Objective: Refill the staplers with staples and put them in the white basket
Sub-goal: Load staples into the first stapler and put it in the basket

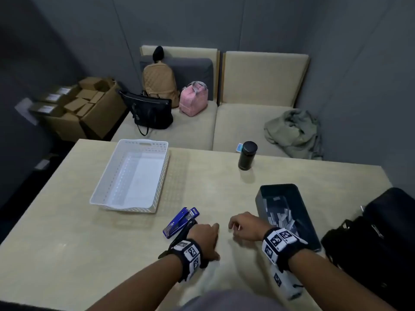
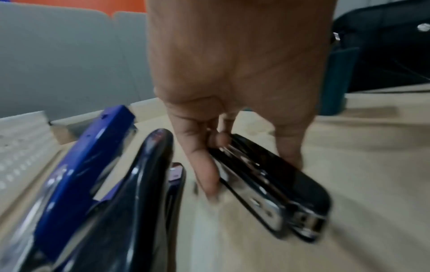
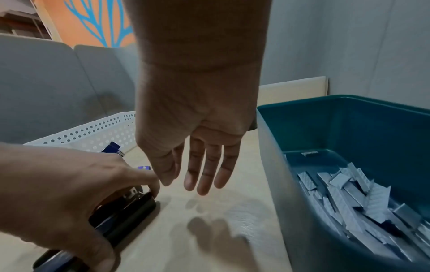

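Your counter (image 1: 67,232) is lying broad and bare to the left of the work, with open surface running to its left and near edges. The far edge is sitting close behind the white basket (image 1: 132,176), and beyond it the beige sofa (image 1: 247,122) is carrying bags. On the right, room is tighter: the teal bin (image 1: 289,191) of staple strips (image 1: 283,218) is standing just beside your right wrist, and a black bag (image 1: 381,243) is crowding the counter's right side. A black bottle (image 1: 247,156) is standing near the far edge, well apart from your hands.

Your left hand (image 1: 204,237) is curling over a black stapler (image 2: 274,189) that is lying on the counter, thumb on one side and fingers (image 2: 202,165) on the other, gripping it. In the left wrist view that stapler is blurred, with its metal parts showing along the side nearest the camera. Just left of that hand, a blue stapler (image 1: 179,221) is lying hinged open, and a dark stapler (image 2: 139,193) is resting against it; both are sitting between your left hand and the white basket's near corner.

Your right hand (image 1: 246,226) is hovering palm down above the counter, fingers (image 3: 209,165) loose and nearly straight, holding nothing. It is sitting just right of your left hand, with a narrow strip of bare counter between them, and the teal bin's wall is close on its other side.
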{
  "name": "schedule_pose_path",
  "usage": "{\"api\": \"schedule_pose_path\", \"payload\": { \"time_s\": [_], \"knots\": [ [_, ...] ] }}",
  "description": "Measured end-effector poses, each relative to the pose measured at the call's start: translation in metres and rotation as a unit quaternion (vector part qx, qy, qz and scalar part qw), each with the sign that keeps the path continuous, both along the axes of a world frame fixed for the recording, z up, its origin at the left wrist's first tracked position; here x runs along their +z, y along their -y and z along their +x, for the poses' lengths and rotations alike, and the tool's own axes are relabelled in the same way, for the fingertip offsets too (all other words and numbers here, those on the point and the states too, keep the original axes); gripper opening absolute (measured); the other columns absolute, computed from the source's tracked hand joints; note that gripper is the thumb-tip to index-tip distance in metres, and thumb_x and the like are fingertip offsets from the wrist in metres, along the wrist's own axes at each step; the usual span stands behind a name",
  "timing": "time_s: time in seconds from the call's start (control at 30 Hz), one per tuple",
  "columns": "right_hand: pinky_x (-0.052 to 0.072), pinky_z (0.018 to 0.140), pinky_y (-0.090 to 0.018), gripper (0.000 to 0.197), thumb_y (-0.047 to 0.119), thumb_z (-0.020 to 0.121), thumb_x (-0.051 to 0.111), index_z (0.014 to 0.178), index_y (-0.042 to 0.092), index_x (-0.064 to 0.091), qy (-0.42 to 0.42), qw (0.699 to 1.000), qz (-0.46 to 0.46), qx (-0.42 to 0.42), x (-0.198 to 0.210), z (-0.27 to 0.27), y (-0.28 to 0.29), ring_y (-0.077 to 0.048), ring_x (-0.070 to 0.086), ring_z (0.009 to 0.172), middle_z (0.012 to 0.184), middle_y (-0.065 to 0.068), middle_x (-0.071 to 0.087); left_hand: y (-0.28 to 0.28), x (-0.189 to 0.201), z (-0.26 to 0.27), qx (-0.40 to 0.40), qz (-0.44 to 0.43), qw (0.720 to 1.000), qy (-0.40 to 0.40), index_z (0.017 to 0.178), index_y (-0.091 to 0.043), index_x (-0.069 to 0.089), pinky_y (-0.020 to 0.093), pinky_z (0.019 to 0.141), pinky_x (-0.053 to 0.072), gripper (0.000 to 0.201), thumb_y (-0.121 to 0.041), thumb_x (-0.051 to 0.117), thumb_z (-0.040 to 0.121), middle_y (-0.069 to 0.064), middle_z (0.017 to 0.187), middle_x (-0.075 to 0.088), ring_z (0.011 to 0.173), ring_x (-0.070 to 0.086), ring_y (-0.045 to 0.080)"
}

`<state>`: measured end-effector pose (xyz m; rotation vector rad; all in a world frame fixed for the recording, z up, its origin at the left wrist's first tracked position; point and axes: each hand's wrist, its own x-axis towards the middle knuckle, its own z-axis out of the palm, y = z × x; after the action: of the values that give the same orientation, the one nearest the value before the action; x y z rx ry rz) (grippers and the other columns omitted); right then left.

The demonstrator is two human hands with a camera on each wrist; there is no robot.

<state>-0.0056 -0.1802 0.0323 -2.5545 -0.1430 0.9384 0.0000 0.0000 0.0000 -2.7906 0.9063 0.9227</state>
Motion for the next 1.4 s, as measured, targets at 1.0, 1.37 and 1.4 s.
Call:
{"api": "schedule_pose_path", "payload": {
  "time_s": [1.0,1.37,1.4],
  "knots": [
    [0.056,0.071,-0.038,0.021,0.020,0.074,0.069,0.078,0.035,0.054,0.010,0.999,0.012,-0.036,-0.029,-0.030,0.022,-0.019,0.065,0.078,0.080,0.008,0.059,-0.018,0.021,0.006,0.038,-0.367,0.926,-0.074,0.084,-0.020,0.067,0.029,0.068,0.053,0.029,0.001,0.056,0.067,-0.002,0.089,0.056,0.074,0.058,0.013],
    [0.053,0.078,-0.037,0.026,0.004,0.082,0.063,0.098,0.023,0.055,0.032,0.998,-0.053,-0.013,-0.047,-0.047,0.016,-0.023,0.060,0.091,0.107,-0.004,0.057,-0.055,-0.001,-0.003,0.144,-0.346,0.926,-0.046,0.061,-0.022,0.048,0.022,0.057,0.038,0.020,-0.004,0.056,0.065,0.000,0.067,0.055,0.061,0.048,0.011],
    [0.052,0.078,-0.036,0.026,0.002,0.082,0.061,0.098,0.022,0.055,0.046,0.997,-0.057,-0.009,-0.049,-0.050,0.016,-0.023,0.059,0.091,0.106,-0.003,0.056,-0.059,-0.001,-0.005,0.081,-0.287,0.954,-0.033,0.070,-0.020,0.053,0.024,0.059,0.039,0.013,-0.007,0.057,0.070,0.002,0.073,0.059,0.066,0.051,0.014]
  ]
}}
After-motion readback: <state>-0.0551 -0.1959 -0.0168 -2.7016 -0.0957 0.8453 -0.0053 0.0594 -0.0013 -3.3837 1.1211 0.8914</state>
